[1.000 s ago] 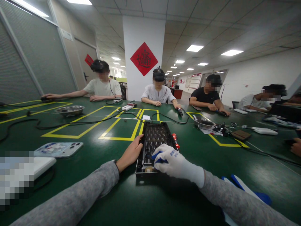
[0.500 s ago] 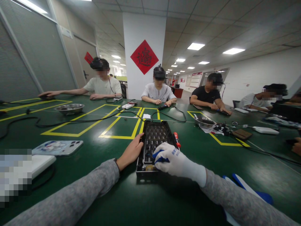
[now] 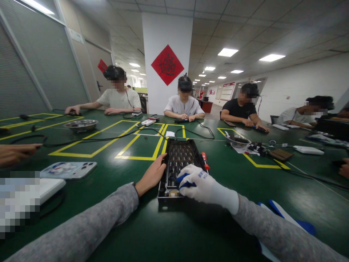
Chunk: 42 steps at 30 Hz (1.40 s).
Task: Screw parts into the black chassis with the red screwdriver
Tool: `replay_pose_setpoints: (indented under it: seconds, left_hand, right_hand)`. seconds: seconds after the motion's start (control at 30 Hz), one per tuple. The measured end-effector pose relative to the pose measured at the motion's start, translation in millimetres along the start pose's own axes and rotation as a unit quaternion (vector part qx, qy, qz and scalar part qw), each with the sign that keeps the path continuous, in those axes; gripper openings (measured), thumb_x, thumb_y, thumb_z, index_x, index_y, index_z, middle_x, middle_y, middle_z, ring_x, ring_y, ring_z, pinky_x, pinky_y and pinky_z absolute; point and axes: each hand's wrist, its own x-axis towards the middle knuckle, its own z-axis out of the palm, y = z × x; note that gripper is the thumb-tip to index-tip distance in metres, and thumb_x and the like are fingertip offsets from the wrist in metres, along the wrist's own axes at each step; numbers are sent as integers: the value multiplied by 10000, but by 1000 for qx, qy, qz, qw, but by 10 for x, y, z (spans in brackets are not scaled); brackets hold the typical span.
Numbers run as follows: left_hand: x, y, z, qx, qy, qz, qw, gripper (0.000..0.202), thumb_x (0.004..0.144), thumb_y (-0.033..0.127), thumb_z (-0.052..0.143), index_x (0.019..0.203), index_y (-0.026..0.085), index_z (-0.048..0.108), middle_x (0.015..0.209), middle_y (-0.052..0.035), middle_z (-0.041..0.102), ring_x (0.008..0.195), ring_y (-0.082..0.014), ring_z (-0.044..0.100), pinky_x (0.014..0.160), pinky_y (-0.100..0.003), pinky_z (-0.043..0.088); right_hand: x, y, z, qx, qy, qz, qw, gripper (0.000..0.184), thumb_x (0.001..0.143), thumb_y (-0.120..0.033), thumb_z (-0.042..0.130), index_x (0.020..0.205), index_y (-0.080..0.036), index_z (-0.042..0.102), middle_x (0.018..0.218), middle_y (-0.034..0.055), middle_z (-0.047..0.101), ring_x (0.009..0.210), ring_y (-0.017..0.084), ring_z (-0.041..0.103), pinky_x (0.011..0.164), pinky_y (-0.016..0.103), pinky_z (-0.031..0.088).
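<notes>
A black perforated device tray [image 3: 180, 154] lies on the green table [image 3: 136, 171] in front of me. My bare left hand [image 3: 151, 175] rests against its left edge, fingers curled along the side. My right hand [image 3: 200, 183], in a white glove with blue fingertips, lies on the near right part of the tray, fingers bent down onto it; what they pinch is hidden. A red-handled screwdriver [image 3: 204, 161] lies along the tray's right edge, just beyond my gloved hand.
A phone [image 3: 68, 170] and a white box [image 3: 47, 187] lie to the left, with another person's hand [image 3: 16, 153] near them. A spare white-and-blue glove [image 3: 283, 222] lies at right. Metal bowls [image 3: 81, 125] [image 3: 237, 142], cables and yellow tape lines cross the table. Several people sit opposite.
Another person's hand has come into view at the left edge. Co-workers opposite shifted their hands. My own hands and the tray have hardly moved.
</notes>
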Motion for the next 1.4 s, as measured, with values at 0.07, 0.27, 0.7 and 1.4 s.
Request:
replay_pose_setpoints:
  seconds: [0.07,0.27,0.7,1.4]
  left_hand:
    - [2,-4,3,1,-1,0,1000,524,795,194,331,1310,101,364,1350,-111,418,1252,-200,374,1082,-359,252]
    - [-1,7,-9,7,-7,-10,1000,525,799,197,330,1318,117,353,1364,-113,399,1258,-209,367,1080,-381,252]
    - [-3,14,-9,3,-1,-9,1000,524,797,206,341,1315,126,366,1360,-101,411,1251,-212,380,1072,-373,263]
    - [2,-30,-1,13,3,-13,1000,522,787,200,348,1304,135,386,1355,-92,420,1245,-206,388,1063,-359,272]
  right_hand:
    - [1,-3,-3,3,-2,-4,1000,135,768,-292,601,813,-198,686,992,46,612,969,167,506,872,326,413]
    - [-11,9,16,6,16,-7,1000,131,771,-288,596,804,-195,681,998,39,611,963,161,507,871,318,416]
    - [-19,-9,10,9,21,-1,1000,117,766,-280,599,795,-200,680,986,37,609,955,162,511,861,322,420]
    - [-15,-21,19,8,25,1,1000,111,767,-279,595,768,-198,672,964,23,610,932,153,511,858,305,418]
